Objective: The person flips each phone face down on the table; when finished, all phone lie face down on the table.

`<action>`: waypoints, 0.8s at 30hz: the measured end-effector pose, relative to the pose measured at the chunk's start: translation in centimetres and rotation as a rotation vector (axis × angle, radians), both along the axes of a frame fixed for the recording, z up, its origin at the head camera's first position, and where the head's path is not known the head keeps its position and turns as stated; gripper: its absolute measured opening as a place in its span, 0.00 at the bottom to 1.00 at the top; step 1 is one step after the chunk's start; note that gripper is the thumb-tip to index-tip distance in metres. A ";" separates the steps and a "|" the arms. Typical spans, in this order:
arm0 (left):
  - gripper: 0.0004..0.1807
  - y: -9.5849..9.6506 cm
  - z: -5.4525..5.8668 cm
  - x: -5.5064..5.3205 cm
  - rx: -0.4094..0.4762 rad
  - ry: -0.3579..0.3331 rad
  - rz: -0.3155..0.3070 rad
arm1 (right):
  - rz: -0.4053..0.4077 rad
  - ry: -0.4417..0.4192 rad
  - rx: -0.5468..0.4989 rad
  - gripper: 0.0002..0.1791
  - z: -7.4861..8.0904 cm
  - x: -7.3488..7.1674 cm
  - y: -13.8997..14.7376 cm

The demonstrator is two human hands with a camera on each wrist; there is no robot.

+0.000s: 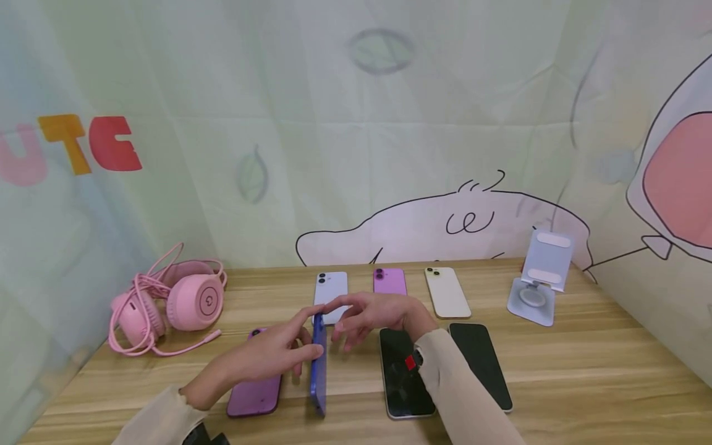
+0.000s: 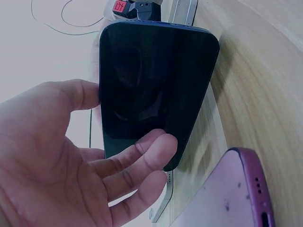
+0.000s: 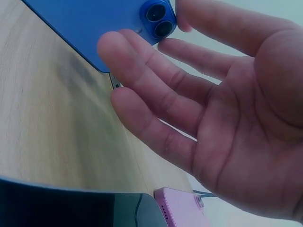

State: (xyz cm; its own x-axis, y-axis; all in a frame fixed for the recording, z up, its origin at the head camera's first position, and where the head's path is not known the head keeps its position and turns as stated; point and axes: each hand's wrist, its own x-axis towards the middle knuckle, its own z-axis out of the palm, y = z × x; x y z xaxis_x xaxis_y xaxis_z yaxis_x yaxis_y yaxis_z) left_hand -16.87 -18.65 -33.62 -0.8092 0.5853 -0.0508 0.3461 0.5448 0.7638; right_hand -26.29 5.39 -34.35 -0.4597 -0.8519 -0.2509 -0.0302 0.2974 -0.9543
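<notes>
A blue smartphone (image 1: 319,364) stands on its long edge on the wooden table, nearly edge-on in the head view. My left hand (image 1: 264,355) holds it along the upper edge, thumb and index finger set apart; its other fingers curl loosely before the dark screen (image 2: 151,85). The index finger of my right hand (image 1: 381,309) touches the phone's upper far corner. In the right wrist view that hand's remaining fingers (image 3: 156,90) are loosely extended beside the blue back (image 3: 90,23), near its two camera lenses. Left of the blue phone lies a purple phone (image 1: 253,395).
At the back lie a pale blue phone (image 1: 332,284), a pink-purple phone (image 1: 390,282) and a cream phone (image 1: 448,293). Two dark-screened phones (image 1: 397,383) (image 1: 481,364) are by my right arm. Pink headphones (image 1: 194,303) sit left, a phone stand (image 1: 547,256) right.
</notes>
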 end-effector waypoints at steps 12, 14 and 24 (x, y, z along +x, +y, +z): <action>0.34 0.2 0.2 0.0 -0.030 0.045 0.034 | 0.037 -0.016 0.022 0.15 -0.3 -0.2 -0.2; 0.34 0.2 0.2 0.0 -0.024 0.053 0.042 | 0.031 -0.030 0.024 0.14 -0.3 -0.1 -0.2; 0.32 -0.1 0.2 -0.2 -0.031 0.091 0.086 | 0.038 -0.048 0.040 0.21 -0.5 0.0 -0.4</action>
State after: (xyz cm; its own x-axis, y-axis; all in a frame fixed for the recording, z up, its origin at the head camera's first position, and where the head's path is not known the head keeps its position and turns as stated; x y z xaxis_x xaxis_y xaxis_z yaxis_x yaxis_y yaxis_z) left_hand -17.05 -18.75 -33.44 -0.8584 0.5130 0.0080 0.3641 0.5980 0.7140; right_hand -26.33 5.02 -34.86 -0.4136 -0.8575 -0.3061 0.0037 0.3346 -0.9424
